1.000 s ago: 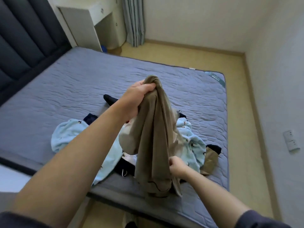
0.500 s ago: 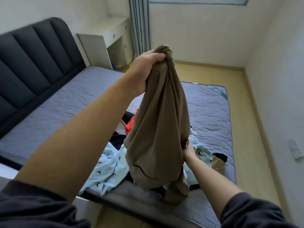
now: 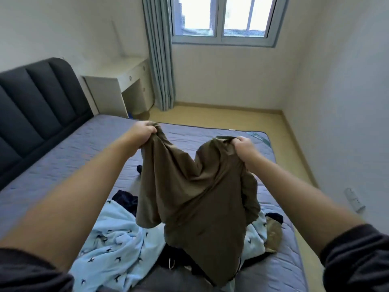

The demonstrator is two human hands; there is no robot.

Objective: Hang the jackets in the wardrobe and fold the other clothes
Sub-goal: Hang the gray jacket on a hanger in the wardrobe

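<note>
I hold an olive-brown garment (image 3: 195, 199) up in the air above the bed. My left hand (image 3: 143, 131) grips its upper left edge. Its upper right edge is bunched in my right hand (image 3: 245, 148). The cloth sags between the two hands and hangs down over the clothes pile. Under it lies a light blue garment with small dark bird prints (image 3: 117, 245), together with dark navy and black clothes (image 3: 126, 199) and a tan piece (image 3: 273, 230) at the right.
The bed (image 3: 63, 165) has a grey-blue quilted mattress and a dark padded headboard (image 3: 35, 98) at the left. A white desk (image 3: 117, 87) and a curtain (image 3: 160, 60) stand beyond it, below a window. Bare floor (image 3: 221, 114) runs along the far and right sides.
My right hand rose from the garment's lower part and took its upper right edge. Both hands pulled apart, spreading the cloth. The view tilted up toward the window.
</note>
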